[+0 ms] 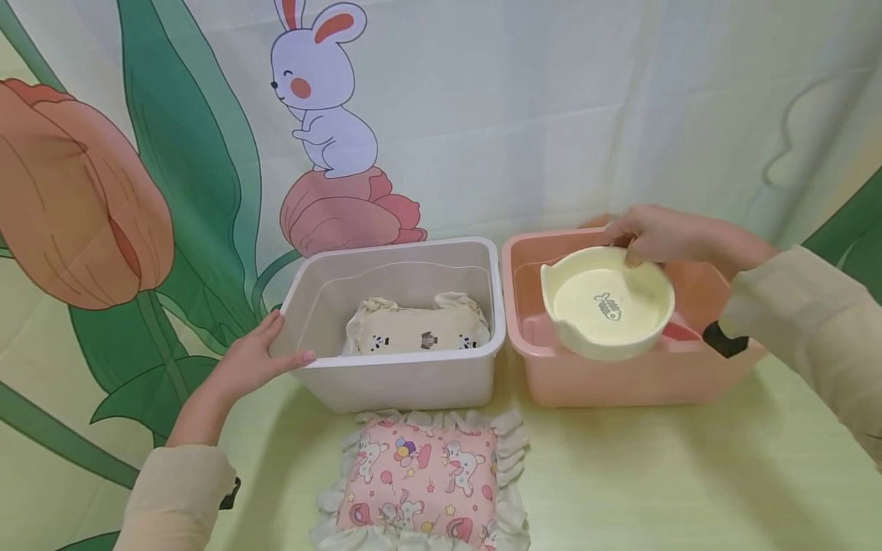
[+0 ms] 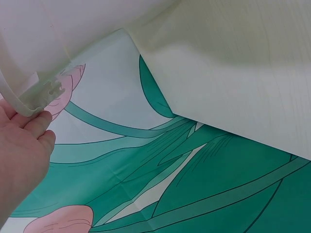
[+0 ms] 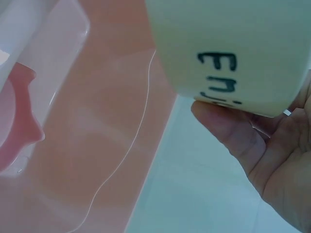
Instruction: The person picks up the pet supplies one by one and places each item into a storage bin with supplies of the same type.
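Note:
My right hand (image 1: 658,237) pinches the far rim of a pale yellow cat-eared pet bowl (image 1: 586,337), fish-bone print inside. It holds the bowl tilted above the pink bin (image 1: 620,383); dark lettering shows on the bowl's side (image 3: 218,73) in the right wrist view. My left hand (image 1: 255,360) grips the near left corner of the white bin (image 1: 413,383), thumb over the front rim and fingers at its outer side. Inside that bin lies a cream fabric item (image 1: 400,325) with panda and dog prints and ruffled ends. Its lower part is hidden.
A pink frilled cushion (image 1: 427,474) lies on the pale table (image 1: 620,482) before the white bin. Within the pink bin is a pink piece with a pointed, ear-like edge (image 3: 24,107). Behind both bins hangs a printed curtain (image 1: 482,153).

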`<control>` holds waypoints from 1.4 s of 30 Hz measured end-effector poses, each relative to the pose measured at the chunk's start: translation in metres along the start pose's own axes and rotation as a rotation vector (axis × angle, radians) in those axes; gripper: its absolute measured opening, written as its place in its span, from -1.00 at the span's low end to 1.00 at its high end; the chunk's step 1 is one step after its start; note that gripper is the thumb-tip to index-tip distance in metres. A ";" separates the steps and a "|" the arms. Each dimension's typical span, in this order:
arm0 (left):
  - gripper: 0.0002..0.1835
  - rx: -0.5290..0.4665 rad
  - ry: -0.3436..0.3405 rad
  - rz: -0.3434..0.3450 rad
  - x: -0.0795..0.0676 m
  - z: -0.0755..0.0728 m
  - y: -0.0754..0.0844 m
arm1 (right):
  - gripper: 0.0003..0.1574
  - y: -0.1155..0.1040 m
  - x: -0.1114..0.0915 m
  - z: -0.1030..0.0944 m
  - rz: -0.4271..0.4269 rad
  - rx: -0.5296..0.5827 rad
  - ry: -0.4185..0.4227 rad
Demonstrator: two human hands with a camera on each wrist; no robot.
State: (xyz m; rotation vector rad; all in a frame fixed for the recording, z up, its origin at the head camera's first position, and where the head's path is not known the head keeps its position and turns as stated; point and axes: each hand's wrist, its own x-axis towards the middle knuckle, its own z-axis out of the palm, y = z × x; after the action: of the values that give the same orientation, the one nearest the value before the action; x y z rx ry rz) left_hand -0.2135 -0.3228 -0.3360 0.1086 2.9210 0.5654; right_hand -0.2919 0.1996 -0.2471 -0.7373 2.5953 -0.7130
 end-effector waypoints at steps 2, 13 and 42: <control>0.06 0.001 0.001 0.000 0.000 0.000 -0.001 | -0.55 0.000 0.001 0.000 -0.003 0.013 -0.003; 0.07 -0.001 -0.006 -0.011 0.001 -0.001 -0.002 | -0.49 0.003 0.008 -0.002 0.036 0.035 -0.006; 0.07 0.000 -0.008 -0.015 0.000 -0.001 0.000 | -0.34 0.014 0.022 -0.003 0.090 0.072 0.006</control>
State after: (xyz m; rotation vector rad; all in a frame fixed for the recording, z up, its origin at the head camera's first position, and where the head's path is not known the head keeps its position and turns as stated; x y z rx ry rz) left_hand -0.2134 -0.3230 -0.3354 0.0883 2.9112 0.5613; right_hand -0.3162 0.1983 -0.2566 -0.5940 2.5748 -0.7781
